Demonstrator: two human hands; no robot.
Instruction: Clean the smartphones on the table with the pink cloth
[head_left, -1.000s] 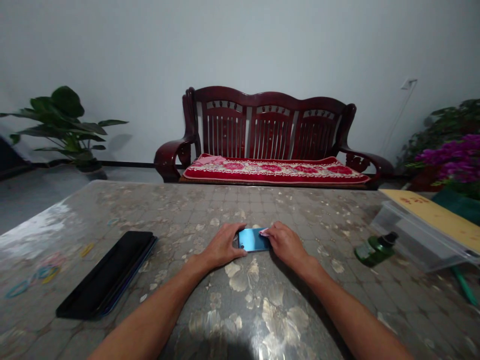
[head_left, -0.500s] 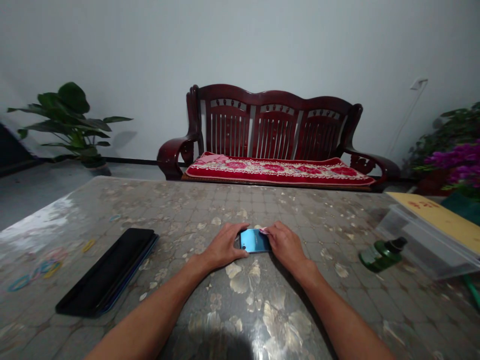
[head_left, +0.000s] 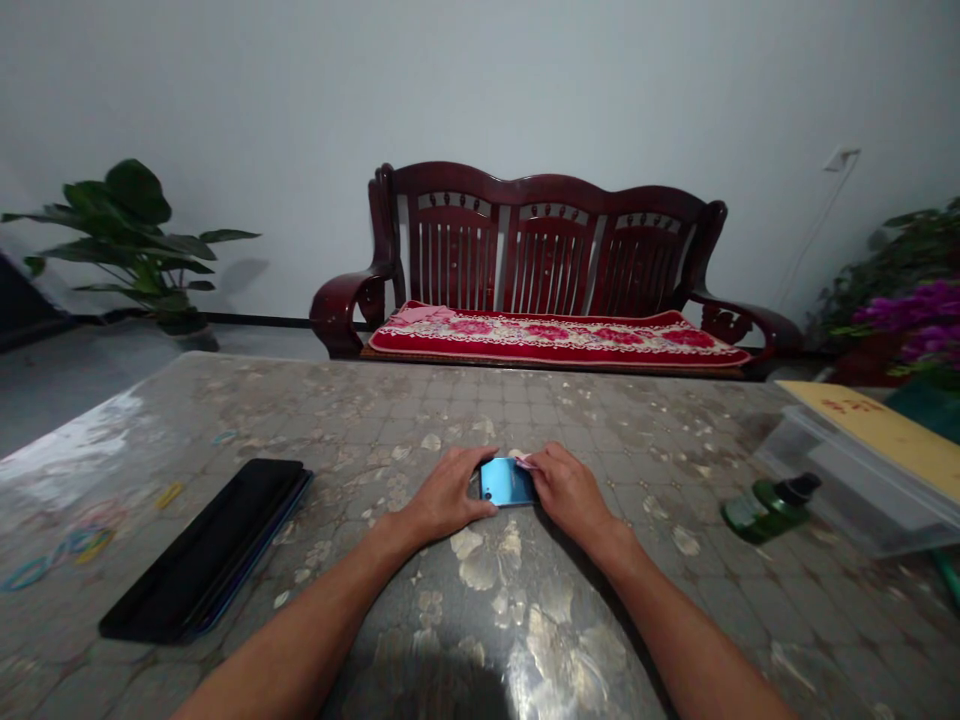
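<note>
Evidently, the glossy blue rectangular phone, lying flat with its long sides running left to right on the grey, flower-patterned tabletop cover between the two hands, is light and stiff; its smooth, mirror-like face looks slippery, and its thin body would probably suffer from a drop or hard pressure at one corner. The long edges seem the surest place to take hold, with the broad face left uncovered. The left hand does much that, curved round the left end with the thumb at the near edge and the fingers at the far one. The right hand is closed in a pinch on a small pinkish-white folded cloth, or perhaps tissue, that rests against the phone's face near its right end; that hand and cloth hide part of the phone there. Beyond the left forearm lies a stack of black, slab-like devices, with a few coloured elastic bands farther left. Off to the right, well apart from the hands, is a green bottle with a black top, whether upright or tipped I cannot tell, just beside a clear plastic box topped by a yellow board. The forearms themselves bound the near side most closely.
</note>
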